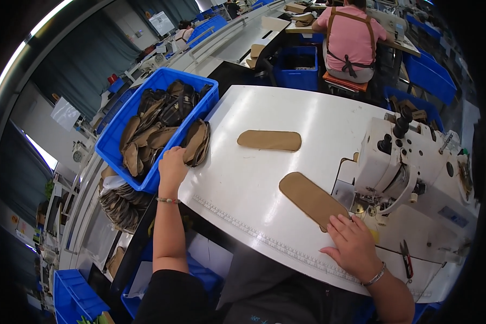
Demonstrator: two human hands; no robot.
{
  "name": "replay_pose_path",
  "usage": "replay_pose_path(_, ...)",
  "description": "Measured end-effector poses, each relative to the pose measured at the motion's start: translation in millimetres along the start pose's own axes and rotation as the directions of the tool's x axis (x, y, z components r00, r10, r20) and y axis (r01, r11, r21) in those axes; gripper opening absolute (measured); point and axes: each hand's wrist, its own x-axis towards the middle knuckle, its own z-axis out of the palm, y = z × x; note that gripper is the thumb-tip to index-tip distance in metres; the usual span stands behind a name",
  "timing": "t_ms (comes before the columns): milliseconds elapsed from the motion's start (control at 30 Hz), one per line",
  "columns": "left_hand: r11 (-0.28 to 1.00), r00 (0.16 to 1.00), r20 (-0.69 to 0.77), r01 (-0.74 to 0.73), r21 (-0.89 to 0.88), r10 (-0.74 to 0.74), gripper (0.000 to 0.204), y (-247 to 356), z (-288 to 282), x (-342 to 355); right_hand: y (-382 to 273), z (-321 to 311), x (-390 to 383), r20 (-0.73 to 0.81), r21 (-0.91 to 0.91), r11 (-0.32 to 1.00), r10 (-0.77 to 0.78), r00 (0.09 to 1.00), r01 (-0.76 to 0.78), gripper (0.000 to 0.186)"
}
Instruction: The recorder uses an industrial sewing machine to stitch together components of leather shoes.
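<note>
The right hand point(353, 244) lies flat, fingers spread, on the near end of a long tan fabric piece point(310, 198), pinning it to the white table point(243, 178) rather than gripping it; the far end of the piece runs up and left, away from the needle area of the white sewing machine point(410, 162) that stands just to the right of it. The left hand point(171, 164), with a thin bracelet on the wrist, reaches out to the table's left edge and closes loosely on the near end of a small stack of tan and dark pieces point(196, 142) lying at the corner, though from here I cannot tell for sure whether the fingers have pinched one or only rest on top. That stack sits against the side of a blue bin point(113, 146) heaped with more of the same brown and olive pieces. A second tan piece point(269, 140), the same rounded strip shape, lies alone farther back on the table, well apart from both hands. A printed ruler strip point(254, 229) runs along the table's near edge, and a pair of small snips point(406, 258) rests on the machine bed near the right wrist. Beyond the table another person in a pink shirt point(350, 38) sits with their back turned, among more blue bins.
</note>
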Motion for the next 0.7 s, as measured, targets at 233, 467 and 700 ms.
replay_pose_path(233,0.996,0.998,0.002,-0.057,-0.073,0.057,0.028,-38.3,32.6,-14.4,0.9,0.0,0.7,0.008,0.01,1.0,0.002,1.0,-0.002,0.056)
replay_pose_path(467,-0.413,0.812,0.419,0.246,-0.877,-0.407,0.013,-29.0,50.0,-5.1,1.5,-0.2,-1.2,0.011,0.017,1.0,0.01,1.0,-0.01,0.056)
replay_pose_path(700,0.647,0.799,-0.101,0.398,-0.651,-0.593,0.053,-20.2,58.9,-29.0,2.0,-0.6,0.1,0.009,-0.012,0.999,-0.032,0.999,0.032,0.056)
